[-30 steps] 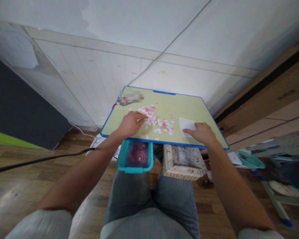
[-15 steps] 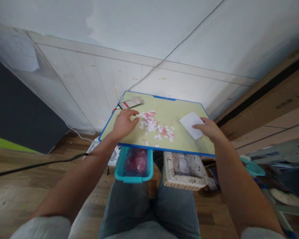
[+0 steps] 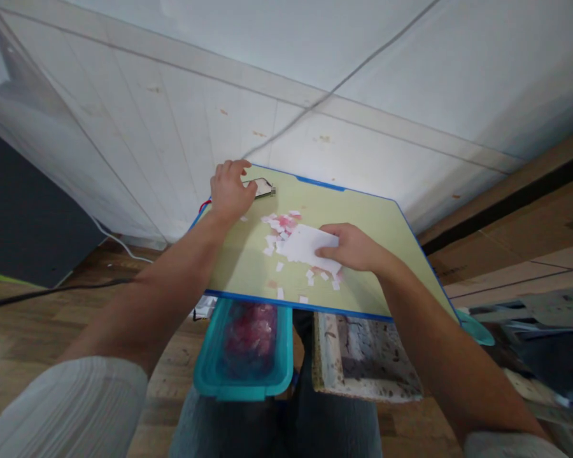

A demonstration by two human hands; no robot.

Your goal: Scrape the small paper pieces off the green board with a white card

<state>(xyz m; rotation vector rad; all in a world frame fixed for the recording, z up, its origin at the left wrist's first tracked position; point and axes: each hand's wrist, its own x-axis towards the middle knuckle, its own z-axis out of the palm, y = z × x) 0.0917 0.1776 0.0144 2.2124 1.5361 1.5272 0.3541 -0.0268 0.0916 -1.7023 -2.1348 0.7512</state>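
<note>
My left hand (image 3: 232,194) is over the left part of a phone (image 3: 264,186), its thumb at the phone and its curved fingers apart beyond it. Whether the fingers touch the phone's far edge I cannot see. A white sheet of paper or card (image 3: 308,243) is pinched in my right hand (image 3: 353,246), thumb on top. It lies low over a scattered heap of small white and pink paper-like pieces (image 3: 285,222), covering part of them. Both hands are above a pale yellow folding board (image 3: 353,207) with a blue rim.
Below the board's front edge are a turquoise tub (image 3: 205,366) holding something dark pink and a speckled, stained box (image 3: 337,385). Cardboard boxes (image 3: 516,248) stand at the right. A white wall (image 3: 277,83) with a grey cable rises behind.
My left hand has moved forward from beside the pieces to the phone. My right hand has carried the white sheet leftward from the board's right side onto the heap. The view has shifted.
</note>
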